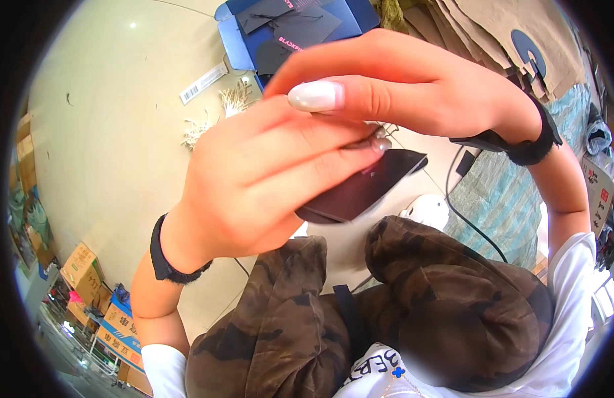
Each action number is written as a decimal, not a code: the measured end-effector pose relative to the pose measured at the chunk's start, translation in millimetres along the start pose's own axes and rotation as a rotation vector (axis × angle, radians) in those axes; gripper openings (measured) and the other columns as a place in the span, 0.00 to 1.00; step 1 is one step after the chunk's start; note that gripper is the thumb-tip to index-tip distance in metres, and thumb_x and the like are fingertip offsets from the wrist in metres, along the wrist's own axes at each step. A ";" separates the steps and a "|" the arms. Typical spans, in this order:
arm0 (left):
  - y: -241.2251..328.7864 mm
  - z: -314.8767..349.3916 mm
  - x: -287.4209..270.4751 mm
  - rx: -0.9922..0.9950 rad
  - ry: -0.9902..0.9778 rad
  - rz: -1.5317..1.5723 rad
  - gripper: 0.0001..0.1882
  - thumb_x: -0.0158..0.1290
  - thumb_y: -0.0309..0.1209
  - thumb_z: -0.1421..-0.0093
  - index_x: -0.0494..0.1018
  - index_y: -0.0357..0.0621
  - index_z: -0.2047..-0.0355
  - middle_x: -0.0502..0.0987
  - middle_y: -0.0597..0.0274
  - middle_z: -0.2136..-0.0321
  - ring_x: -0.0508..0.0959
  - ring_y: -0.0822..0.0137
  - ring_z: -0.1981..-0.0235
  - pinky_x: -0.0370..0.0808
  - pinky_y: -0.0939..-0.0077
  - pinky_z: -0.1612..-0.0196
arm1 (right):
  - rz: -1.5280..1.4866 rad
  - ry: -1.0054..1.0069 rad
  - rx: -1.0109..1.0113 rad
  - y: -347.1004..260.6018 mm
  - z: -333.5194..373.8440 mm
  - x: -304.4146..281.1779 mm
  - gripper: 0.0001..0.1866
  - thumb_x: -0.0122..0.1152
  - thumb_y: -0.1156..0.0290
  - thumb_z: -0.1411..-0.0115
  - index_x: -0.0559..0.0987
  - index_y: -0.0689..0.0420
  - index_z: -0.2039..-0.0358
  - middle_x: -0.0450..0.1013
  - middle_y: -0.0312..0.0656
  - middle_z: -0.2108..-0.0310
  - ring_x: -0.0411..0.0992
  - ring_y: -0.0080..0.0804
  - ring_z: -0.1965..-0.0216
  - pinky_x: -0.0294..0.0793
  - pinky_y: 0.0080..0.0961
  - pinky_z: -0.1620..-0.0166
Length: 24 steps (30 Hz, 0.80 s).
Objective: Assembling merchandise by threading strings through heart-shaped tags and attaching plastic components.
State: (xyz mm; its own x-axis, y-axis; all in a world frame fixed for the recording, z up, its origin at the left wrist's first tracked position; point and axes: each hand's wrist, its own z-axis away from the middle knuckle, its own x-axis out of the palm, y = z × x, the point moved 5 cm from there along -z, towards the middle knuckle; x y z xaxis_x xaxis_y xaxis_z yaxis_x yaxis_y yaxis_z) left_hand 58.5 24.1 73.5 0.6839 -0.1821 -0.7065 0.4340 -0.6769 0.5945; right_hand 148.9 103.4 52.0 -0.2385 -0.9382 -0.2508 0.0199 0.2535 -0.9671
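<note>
Both hands meet mid-frame: left hand [254,179] and right hand [400,86] fingers pinch a dark card [366,189]. A blue box [287,30] of black tags sits top centre, with a white barcode strip [203,83] to its left.

Raised close before the face: left hand [267,179] curled, fingers closed in a pinching grip; right hand [400,86] arched over from the right, thumb pressed against left fingertips. Dark bands on both wrists.

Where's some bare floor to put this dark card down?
Bare floor lies left of the string pile, up to the cartons. It is crowded ahead at the blue box and right by the brown paper stack.
</note>
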 end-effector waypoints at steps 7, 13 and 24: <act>-11.0 2.3 -4.7 -0.212 -0.025 0.108 0.11 0.45 0.27 0.46 0.73 0.34 0.66 0.73 0.50 0.68 0.73 0.58 0.67 0.68 0.74 0.63 | -0.107 0.003 0.535 12.7 14.0 -0.3 0.22 0.52 0.57 0.44 0.72 0.64 0.59 0.70 0.39 0.66 0.67 0.21 0.63 0.65 0.18 0.59; -19.1 12.8 -0.7 -0.241 -0.009 0.124 0.14 0.44 0.32 0.44 0.71 0.32 0.65 0.73 0.51 0.66 0.72 0.58 0.66 0.68 0.74 0.62 | -0.346 -0.274 0.564 17.3 6.8 -13.4 0.17 0.51 0.59 0.43 0.76 0.63 0.71 0.65 0.29 0.84 0.56 0.11 0.82 0.57 0.14 0.80; -38.8 18.9 4.0 -0.595 -0.085 0.766 0.22 0.44 0.32 0.45 0.60 0.29 0.52 0.66 0.50 0.55 0.69 0.66 0.57 0.67 0.75 0.54 | 0.353 -0.073 0.189 -18.4 -4.7 -24.2 0.13 0.54 0.67 0.45 0.73 0.63 0.81 0.64 0.38 0.90 0.60 0.22 0.89 0.58 0.21 0.84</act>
State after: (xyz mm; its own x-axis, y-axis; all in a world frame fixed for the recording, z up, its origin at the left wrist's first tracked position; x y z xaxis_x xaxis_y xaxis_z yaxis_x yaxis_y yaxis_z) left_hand 33.3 36.2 40.3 0.8699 -0.4896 -0.0590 0.1305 0.1131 0.9850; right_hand 149.8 122.5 76.0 -0.1157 -0.8171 -0.5648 0.2680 0.5219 -0.8099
